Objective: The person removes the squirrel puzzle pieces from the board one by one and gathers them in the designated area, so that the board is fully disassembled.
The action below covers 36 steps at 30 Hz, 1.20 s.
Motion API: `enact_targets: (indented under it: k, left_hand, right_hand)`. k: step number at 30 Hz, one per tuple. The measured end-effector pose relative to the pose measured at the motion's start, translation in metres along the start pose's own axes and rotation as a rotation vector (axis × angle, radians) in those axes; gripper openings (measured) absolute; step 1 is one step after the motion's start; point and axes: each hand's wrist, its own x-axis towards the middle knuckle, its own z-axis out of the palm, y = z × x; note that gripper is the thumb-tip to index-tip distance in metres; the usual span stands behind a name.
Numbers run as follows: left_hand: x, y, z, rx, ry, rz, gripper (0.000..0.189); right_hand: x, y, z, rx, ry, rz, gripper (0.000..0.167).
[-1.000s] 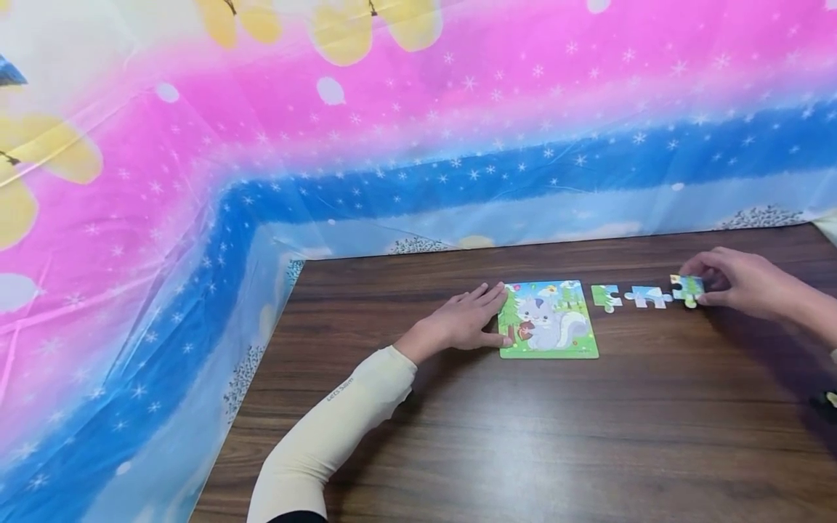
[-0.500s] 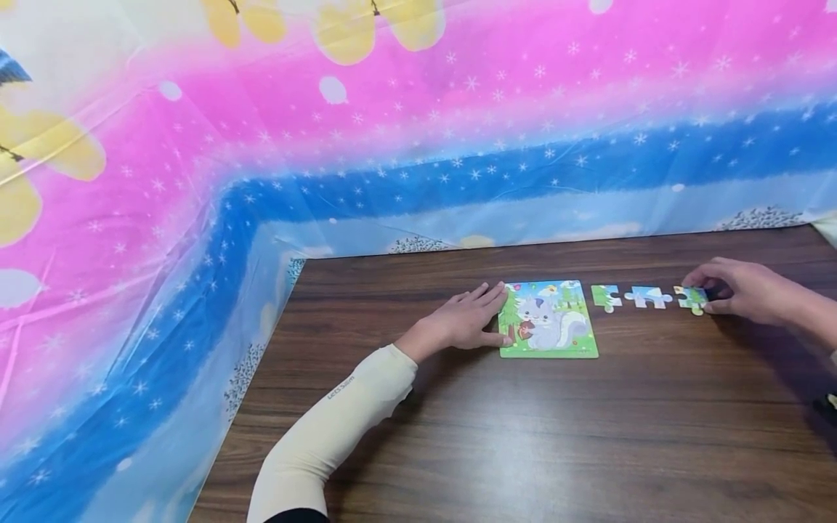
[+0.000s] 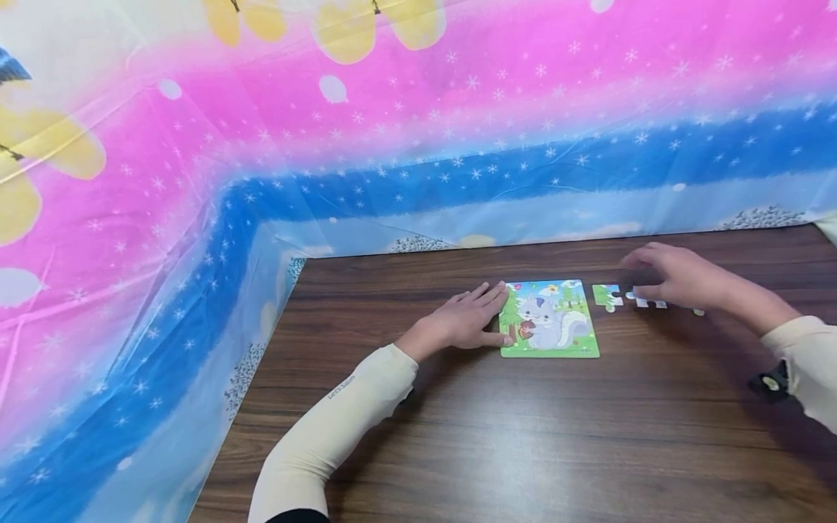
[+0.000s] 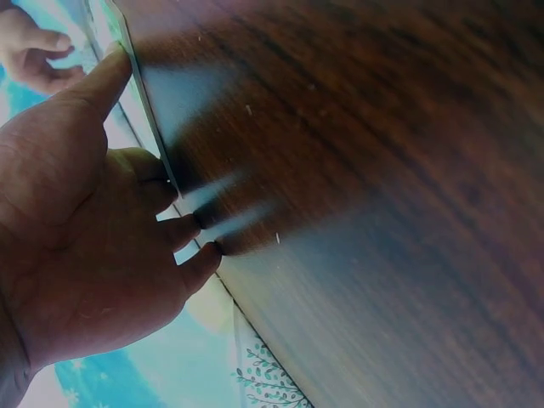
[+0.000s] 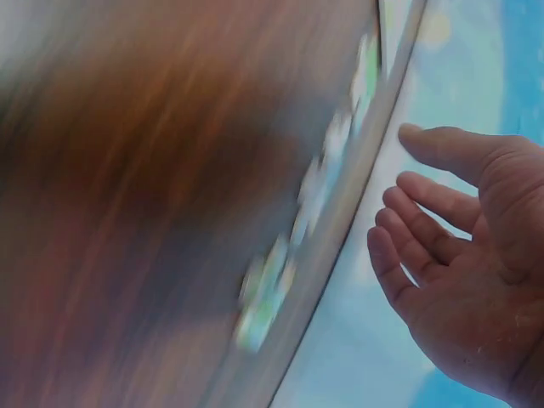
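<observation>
A square jigsaw puzzle [image 3: 556, 319] with a grey squirrel picture lies flat on the table. My left hand [image 3: 466, 319] rests along its left side with fingers spread, the thumb on its lower left edge. To the right of the puzzle is a row of loose jigsaw pieces. The green-and-white piece [image 3: 603, 295] is nearest it; a blue-and-white piece [image 3: 652, 303] is partly covered by my right hand [image 3: 686, 277]. A third piece [image 5: 265, 297], green and yellow, shows blurred in the right wrist view. That hand hovers over the row, fingers loosely bent, nothing in them.
The dark wood-grain table [image 3: 523, 436] extends in front of the puzzle. Behind it and on the left hangs a pink and blue patterned cloth [image 3: 418, 145], meeting the table's edges.
My right hand has set the green-and-yellow piece down at the row's right end, let go of it and moved left over the middle piece. The left hand stays put.
</observation>
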Motion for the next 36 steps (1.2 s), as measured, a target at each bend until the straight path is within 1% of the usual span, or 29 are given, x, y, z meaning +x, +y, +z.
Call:
enact_targets:
  k: [5, 10, 13, 16, 22, 29, 32, 36]
  left_hand:
    - [0.001, 0.001, 0.0, -0.003, -0.003, -0.001, 0.093]
    - [-0.001, 0.001, 0.0, -0.015, 0.0, -0.001, 0.092]
    - [-0.001, 0.001, 0.0, -0.016, -0.001, 0.001, 0.092]
    - [-0.001, 0.001, 0.0, -0.009, -0.001, 0.002, 0.092]
    - [0.0, 0.001, -0.001, -0.001, -0.003, 0.003, 0.091]
    - [0.0, 0.001, -0.002, 0.003, -0.013, 0.005, 0.091]
    - [-0.001, 0.001, -0.002, -0.005, -0.015, 0.004, 0.091]
    - [-0.001, 0.0, -0.002, -0.011, -0.014, 0.004, 0.091]
  right_hand:
    - [0.016, -0.043, 0.02, 0.113, -0.019, -0.027, 0.047]
    - [0.028, -0.082, 0.04, 0.182, -0.017, -0.083, 0.046]
    - [0.032, -0.1, 0.05, 0.213, -0.022, -0.101, 0.047]
    - [0.036, -0.113, 0.057, 0.222, -0.02, -0.113, 0.048]
    - [0.039, -0.129, 0.069, 0.224, 0.007, -0.124, 0.054]
    - [0.041, -0.134, 0.081, 0.197, 0.009, -0.111, 0.052]
    - [0.042, -0.134, 0.082, 0.216, 0.01, -0.116, 0.053]
    - [0.045, -0.133, 0.079, 0.282, -0.017, -0.109, 0.053]
